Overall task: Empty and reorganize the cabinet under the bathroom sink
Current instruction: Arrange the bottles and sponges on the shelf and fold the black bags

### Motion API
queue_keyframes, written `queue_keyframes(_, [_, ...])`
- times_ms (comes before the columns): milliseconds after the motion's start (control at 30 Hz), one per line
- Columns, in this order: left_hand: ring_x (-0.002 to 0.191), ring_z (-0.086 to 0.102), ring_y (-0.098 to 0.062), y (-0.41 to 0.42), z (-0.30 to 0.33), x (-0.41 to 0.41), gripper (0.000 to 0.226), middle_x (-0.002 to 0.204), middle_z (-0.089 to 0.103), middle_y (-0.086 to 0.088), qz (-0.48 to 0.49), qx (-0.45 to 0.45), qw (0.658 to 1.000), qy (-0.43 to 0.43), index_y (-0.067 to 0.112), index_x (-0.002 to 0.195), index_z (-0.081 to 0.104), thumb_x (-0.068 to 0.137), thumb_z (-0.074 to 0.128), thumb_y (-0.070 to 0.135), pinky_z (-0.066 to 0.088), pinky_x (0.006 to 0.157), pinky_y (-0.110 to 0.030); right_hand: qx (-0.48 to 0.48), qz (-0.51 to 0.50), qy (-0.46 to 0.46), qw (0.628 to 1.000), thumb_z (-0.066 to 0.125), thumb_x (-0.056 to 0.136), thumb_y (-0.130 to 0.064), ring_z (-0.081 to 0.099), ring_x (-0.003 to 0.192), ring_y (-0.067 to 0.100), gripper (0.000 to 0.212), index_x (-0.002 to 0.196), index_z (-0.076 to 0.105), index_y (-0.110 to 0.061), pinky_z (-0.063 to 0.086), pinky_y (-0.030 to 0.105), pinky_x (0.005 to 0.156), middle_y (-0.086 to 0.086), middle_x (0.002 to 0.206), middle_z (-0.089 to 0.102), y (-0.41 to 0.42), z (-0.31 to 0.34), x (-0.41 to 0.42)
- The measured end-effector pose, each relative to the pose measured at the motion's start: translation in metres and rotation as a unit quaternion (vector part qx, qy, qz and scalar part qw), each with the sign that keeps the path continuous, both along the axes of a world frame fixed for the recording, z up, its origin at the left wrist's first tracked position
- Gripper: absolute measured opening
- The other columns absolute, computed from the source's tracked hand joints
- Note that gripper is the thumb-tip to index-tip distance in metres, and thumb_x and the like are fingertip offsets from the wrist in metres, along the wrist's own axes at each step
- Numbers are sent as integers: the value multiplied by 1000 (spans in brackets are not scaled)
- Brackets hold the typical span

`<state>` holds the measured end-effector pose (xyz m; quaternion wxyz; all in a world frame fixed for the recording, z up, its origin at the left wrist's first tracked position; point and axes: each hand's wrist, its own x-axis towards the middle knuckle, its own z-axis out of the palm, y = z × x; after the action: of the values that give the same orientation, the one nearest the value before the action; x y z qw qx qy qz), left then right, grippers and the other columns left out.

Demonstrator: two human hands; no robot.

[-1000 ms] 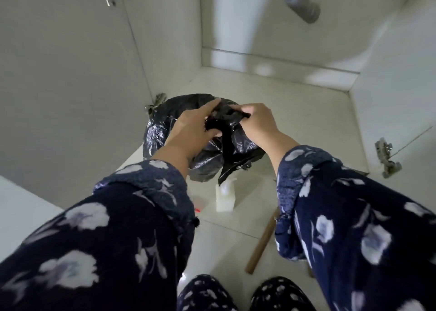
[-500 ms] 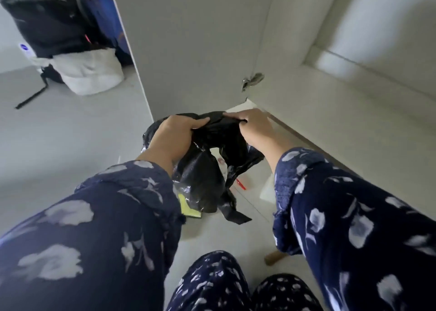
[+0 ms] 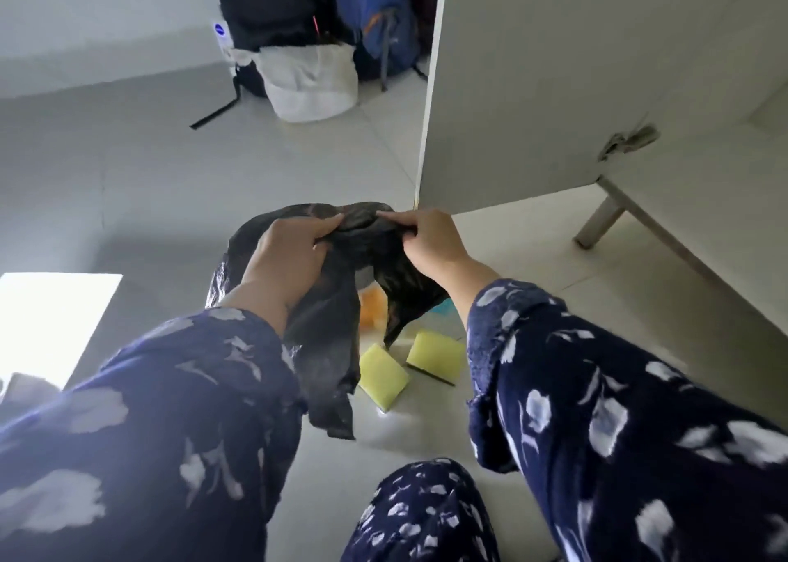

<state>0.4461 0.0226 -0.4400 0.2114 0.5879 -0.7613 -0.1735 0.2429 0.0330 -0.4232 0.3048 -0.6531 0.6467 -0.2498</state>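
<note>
I am viewing, from largest to smallest: the open cabinet door [image 3: 533,92] standing at upper right; the black plastic bag [image 3: 328,348] hanging above the floor tiles, just left of the door's lower edge; my left hand [image 3: 290,258] and right hand [image 3: 430,241], each gripping the bag's bunched top with curled fingers; two yellow sponges [image 3: 381,376] lying on the floor beneath the bag.
</note>
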Motion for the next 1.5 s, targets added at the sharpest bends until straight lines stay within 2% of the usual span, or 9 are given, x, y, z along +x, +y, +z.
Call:
queue_keyframes(133, [116,58,-16,9,-36,17,52,124,65,0,33,54,997,33,27,132,56,83,69,15,38,103,-22,45,41,-2,998,51,85,-1,62,108,18,52,128,60,-30,44,17,93,2,128,63,2,-34,31])
queue_keyframes(267, [111,58,-10,22,-68,38,55,121,65,9,109,86,987,77,33,125,62,83,53,-2,35,90,-11,65,75,1,995,54,81,-1,62,109,15,53,127,61,-27,39,9,87,1,125,65,2,-70,58])
queue_keyframes(333, [106,60,-11,31,-83,53,58,116,65,11,131,105,983,81,36,123,63,82,49,-3,41,88,-12,68,102,-1,992,54,82,-1,64,107,16,52,127,61,-25,43,12,92,2,122,67,1,-85,72])
queue_keyframes(433, [110,61,-16,43,-105,70,62,119,66,9,137,118,982,55,36,124,63,77,50,-2,44,99,-25,91,155,23,983,49,81,-1,59,117,16,55,129,60,-23,44,23,102,-1,128,63,-2,-104,91])
queue_keyframes(633, [108,61,-18,45,-117,73,53,122,65,0,134,165,976,42,24,132,58,81,67,8,46,97,-27,114,206,96,967,52,84,-9,51,125,18,55,137,52,-24,40,29,106,-3,136,56,-3,-118,101])
queue_keyframes(867, [96,62,-18,37,-91,73,47,112,69,1,164,194,967,22,31,124,64,85,58,4,46,83,-24,105,218,111,964,73,78,-24,52,124,18,60,135,53,-23,40,30,105,-1,133,59,-9,-92,96])
queue_keyframes(1067, [98,64,-22,39,-62,49,46,107,71,1,205,181,961,40,35,119,66,85,56,6,50,91,-30,95,187,58,976,55,87,-14,60,116,20,42,126,62,-27,45,29,100,2,125,65,-11,-72,86])
queue_keyframes(1333, [89,63,-22,54,-10,47,33,99,71,0,312,105,940,87,34,110,71,90,52,17,50,83,-29,12,235,18,972,45,86,-4,59,118,23,45,122,66,-21,44,28,100,5,125,64,-29,-25,107])
queue_keyframes(1500, [86,58,-22,73,19,43,32,96,68,0,353,62,930,80,34,106,72,88,48,22,44,82,-26,-19,278,1,960,43,91,-1,58,119,20,43,123,65,-19,40,20,99,3,126,64,-28,-5,117])
